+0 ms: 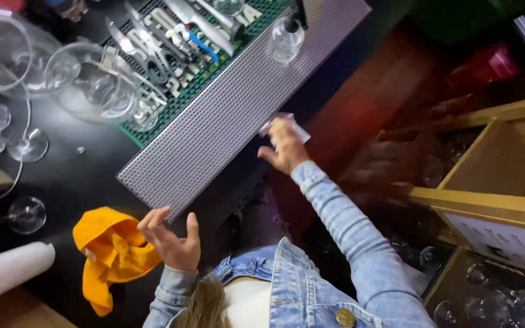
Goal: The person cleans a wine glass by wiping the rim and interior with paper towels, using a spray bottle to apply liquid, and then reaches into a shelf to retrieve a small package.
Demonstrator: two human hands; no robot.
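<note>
Head view only is given, looking straight down on a black counter [86,176] at a bar. Landmark is taken as the long perforated metal mat [238,109], which lies slantwise, its long axis running from lower left to upper right.

A small white cloth or paper [287,126] is held against the mat's near long edge, about midway along it, by the right hand [284,149]; the fingers are closed over it, so the grip is narrow and filled by that white piece. The denim sleeve [347,225] runs back from the mat toward the body, so the arm lies roughly across the mat's long axis.

The left hand [168,240] is seen just off the mat's lower-left corner, fingers spread and loosely curled, holding nothing. An orange cloth [107,255] lies bunched directly beside it, on the side away from the mat, touching or nearly touching the fingertips; which cannot be told. That cloth is far nearer to the left hand than to the right.

Beyond the mat's far edge a green rubber mat [183,91] carries metal bar tools [171,36]. Stemmed glasses [92,85] stand further left of it. A clear glass [285,39] is set on the mat's upper end. A white roll [7,273] lies well to the left of the orange cloth
</note>
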